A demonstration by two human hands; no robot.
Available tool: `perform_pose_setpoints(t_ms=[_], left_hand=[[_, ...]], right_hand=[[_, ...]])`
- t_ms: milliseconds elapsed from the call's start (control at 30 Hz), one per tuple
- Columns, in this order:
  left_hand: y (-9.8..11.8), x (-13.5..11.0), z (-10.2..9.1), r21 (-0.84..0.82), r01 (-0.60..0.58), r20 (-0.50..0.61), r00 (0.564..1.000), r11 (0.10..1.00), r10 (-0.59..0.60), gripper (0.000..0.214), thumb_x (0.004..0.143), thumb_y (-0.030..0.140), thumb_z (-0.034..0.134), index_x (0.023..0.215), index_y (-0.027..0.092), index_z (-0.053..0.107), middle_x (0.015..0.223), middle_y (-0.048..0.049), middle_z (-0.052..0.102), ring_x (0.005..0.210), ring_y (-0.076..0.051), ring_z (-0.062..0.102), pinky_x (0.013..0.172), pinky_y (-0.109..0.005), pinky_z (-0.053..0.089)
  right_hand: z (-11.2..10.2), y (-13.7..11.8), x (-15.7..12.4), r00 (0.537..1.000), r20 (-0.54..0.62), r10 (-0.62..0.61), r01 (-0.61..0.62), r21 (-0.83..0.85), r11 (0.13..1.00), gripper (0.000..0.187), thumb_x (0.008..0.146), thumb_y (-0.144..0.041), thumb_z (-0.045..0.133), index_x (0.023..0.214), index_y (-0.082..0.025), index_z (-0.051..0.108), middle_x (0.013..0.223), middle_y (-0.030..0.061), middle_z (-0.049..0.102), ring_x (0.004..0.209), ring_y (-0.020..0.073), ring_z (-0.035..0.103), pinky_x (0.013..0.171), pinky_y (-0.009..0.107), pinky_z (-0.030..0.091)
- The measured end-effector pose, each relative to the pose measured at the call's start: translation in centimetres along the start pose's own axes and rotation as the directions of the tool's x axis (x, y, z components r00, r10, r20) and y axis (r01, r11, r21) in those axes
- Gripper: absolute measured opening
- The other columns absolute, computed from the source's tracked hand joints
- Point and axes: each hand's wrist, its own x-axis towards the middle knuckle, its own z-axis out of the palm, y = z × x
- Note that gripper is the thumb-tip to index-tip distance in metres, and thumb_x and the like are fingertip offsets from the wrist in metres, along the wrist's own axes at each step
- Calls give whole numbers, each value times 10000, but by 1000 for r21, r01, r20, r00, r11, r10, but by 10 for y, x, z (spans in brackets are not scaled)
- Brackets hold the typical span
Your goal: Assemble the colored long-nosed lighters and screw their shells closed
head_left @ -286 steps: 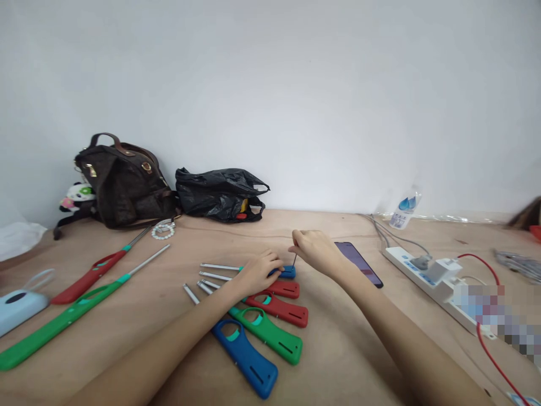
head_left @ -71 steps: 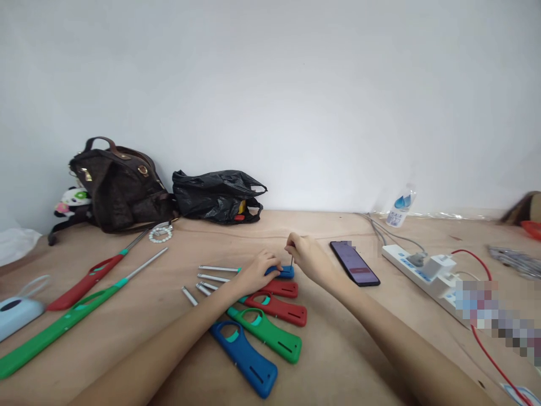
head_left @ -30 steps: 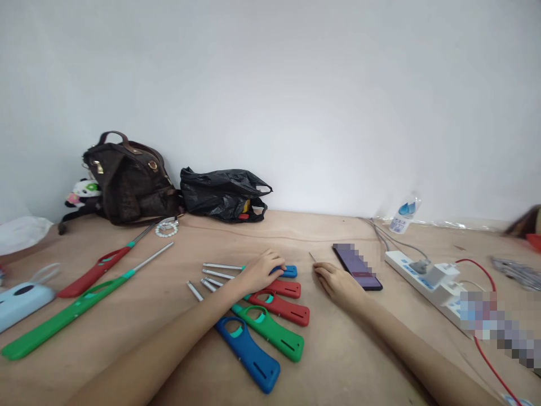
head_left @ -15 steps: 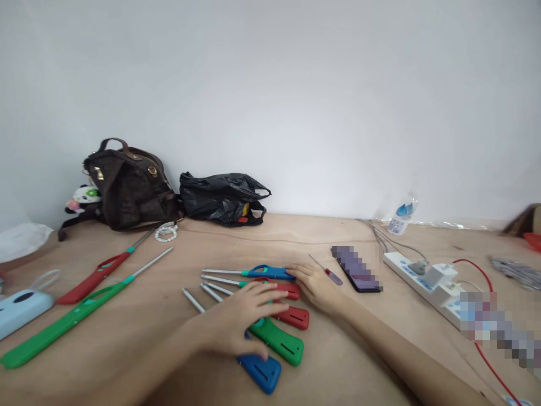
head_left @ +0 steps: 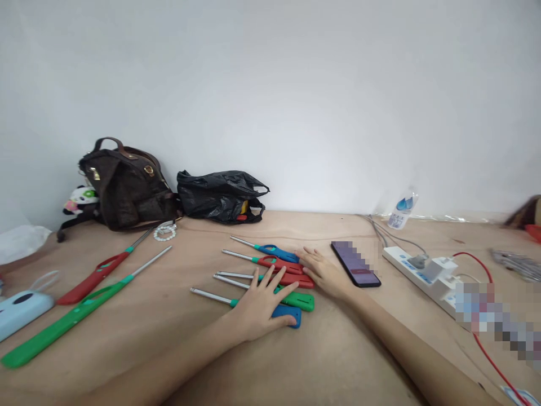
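Several long-necked gas lighters lie side by side in the middle of the table, metal tubes pointing left. Farthest back is a blue lighter [head_left: 279,252], then a red lighter [head_left: 274,261], a second red lighter [head_left: 298,280], a green lighter [head_left: 305,301] and a near blue lighter [head_left: 291,311]. My left hand [head_left: 260,304] is spread flat over the nearer ones, covering parts of their handles. With fingers stretched out, my right hand [head_left: 323,273] touches the handle ends of the farther ones. Neither hand is closed round anything.
Farther left lie another red lighter [head_left: 93,277] and a longer green lighter [head_left: 70,318]. A brown backpack [head_left: 127,189] and black plastic bag [head_left: 215,194] stand by the wall. Right are a phone [head_left: 355,265], a bottle [head_left: 401,211] and a power strip [head_left: 406,265] with cables.
The grouped lighters have shifted away from me and turned to lie more nearly parallel. My hands moved along with them, and the small screwdriver beside my right hand is now out of sight.
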Motion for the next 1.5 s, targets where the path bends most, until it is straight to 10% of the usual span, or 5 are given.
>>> perform_pose_setpoints(t_ms=[400, 533, 767, 1167, 1500], left_hand=[[-5, 3, 15, 53, 54, -144, 988, 997, -46, 820, 839, 762, 401, 1480, 253, 355, 1535, -160, 317, 1410, -402, 261, 1096, -621, 255], [-7, 4, 23, 64, 61, -178, 983, 996, -49, 860, 836, 781, 364, 1466, 195, 382, 1516, -176, 348, 1411, -382, 268, 1114, -609, 230], [1, 9, 29, 87, 105, -235, 969, 991, -82, 805, 873, 739, 360, 1458, 187, 400, 1521, -189, 333, 1386, -404, 307, 1096, -605, 252], [8, 23, 33, 88, 139, -273, 956, 986, -110, 750, 913, 689, 337, 1443, 164, 411, 1498, -196, 371, 1370, -419, 319, 1069, -627, 267], [6, 14, -17, -251, -158, -376, 925, 955, 54, 291, 966, 268, 356, 965, 208, 641, 1109, -66, 661, 1095, -219, 570, 1008, -401, 405]], right_hand=[[-10, -21, -5, 963, -27, 267, -264, 79, 961, 153, 892, -241, 476, 776, -190, 562, 682, 15, 640, 622, 157, 580, 589, 254, 413], [-8, -30, -3, 982, 78, 172, -188, 349, 918, 167, 928, -232, 426, 810, -196, 539, 711, 11, 666, 657, 151, 624, 612, 245, 458], [-26, -4, -2, 899, -96, 427, -437, -239, 867, 150, 906, -209, 449, 831, -169, 574, 851, 116, 693, 812, 234, 650, 666, 294, 414], [-18, -6, -7, 919, 7, 393, -375, -291, 880, 178, 919, -289, 508, 812, -176, 594, 859, 106, 708, 818, 220, 658, 679, 274, 400], [-18, -16, -10, 944, 20, 329, -314, -243, 918, 164, 886, -305, 536, 789, -185, 589, 833, 74, 689, 797, 204, 633, 677, 270, 399]])
